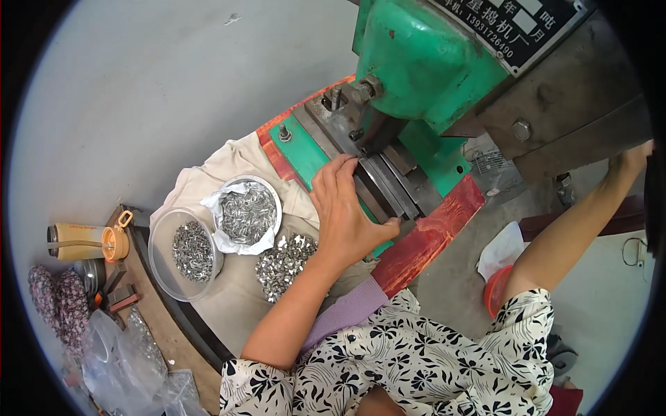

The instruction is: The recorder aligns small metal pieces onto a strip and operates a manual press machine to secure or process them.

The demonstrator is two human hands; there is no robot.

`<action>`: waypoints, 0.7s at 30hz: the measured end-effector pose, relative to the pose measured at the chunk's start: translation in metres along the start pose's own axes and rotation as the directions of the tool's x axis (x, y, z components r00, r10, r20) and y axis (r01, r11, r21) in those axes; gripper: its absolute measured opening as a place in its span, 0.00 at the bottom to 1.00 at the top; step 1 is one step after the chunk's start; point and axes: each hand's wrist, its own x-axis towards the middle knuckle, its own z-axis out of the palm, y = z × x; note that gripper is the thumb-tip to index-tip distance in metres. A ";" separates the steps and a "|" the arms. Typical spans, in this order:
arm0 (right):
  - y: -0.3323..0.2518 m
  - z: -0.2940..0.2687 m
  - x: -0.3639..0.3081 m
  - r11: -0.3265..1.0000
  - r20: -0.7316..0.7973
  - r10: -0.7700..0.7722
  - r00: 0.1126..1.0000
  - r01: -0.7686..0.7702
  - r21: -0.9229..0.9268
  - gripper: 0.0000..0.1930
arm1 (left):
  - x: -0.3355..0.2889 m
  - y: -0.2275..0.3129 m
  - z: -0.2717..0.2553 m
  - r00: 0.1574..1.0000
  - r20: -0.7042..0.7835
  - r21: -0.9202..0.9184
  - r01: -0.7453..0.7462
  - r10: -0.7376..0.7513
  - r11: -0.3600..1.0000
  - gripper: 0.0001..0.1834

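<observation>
My left hand (pixel 345 208) rests at the near side of the steel die (pixel 388 184) on a green press (pixel 423 59). Its thumb and fingers are spread wide apart, touching the metal near both ends of the die; I make out nothing held between them. Above the die, the dark press ram (pixel 381 132) comes down close to the fingertips. My right arm reaches out to the far right, where my right hand (pixel 633 156) is at the picture's rim beside the machine's dark frame (pixel 569 111). Its fingers are hidden.
Left of my left hand lie a heap of small metal pieces (pixel 283 267), a lined bowl of metal parts (pixel 246 215) and a clear plastic tub (pixel 163 253) on cloth. An orange-lidded bottle (pixel 87 241) and plastic bags (pixel 121 353) stand farther left. A red container (pixel 496 291) sits below my right arm.
</observation>
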 end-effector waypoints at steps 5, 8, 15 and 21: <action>-0.022 0.037 -0.084 0.934 -0.062 0.145 0.987 -0.116 0.337 0.21 | -0.003 -0.004 0.003 1.000 -0.008 -0.015 0.012 -0.012 1.000 0.54; -0.032 0.041 -0.130 0.987 -0.142 0.000 0.990 -0.023 -0.161 0.24 | -0.004 -0.002 0.001 1.000 0.001 -0.019 0.000 0.001 1.000 0.54; -0.127 0.104 -0.294 0.938 0.673 0.278 0.686 -0.345 -0.036 0.10 | -0.004 -0.016 -0.005 0.997 -0.006 -0.057 -0.075 0.075 0.996 0.63; -0.102 0.117 -0.288 0.777 0.870 0.379 0.316 -0.619 -0.113 0.11 | -0.008 -0.001 -0.009 1.000 -0.022 -0.123 -0.017 0.014 0.992 0.59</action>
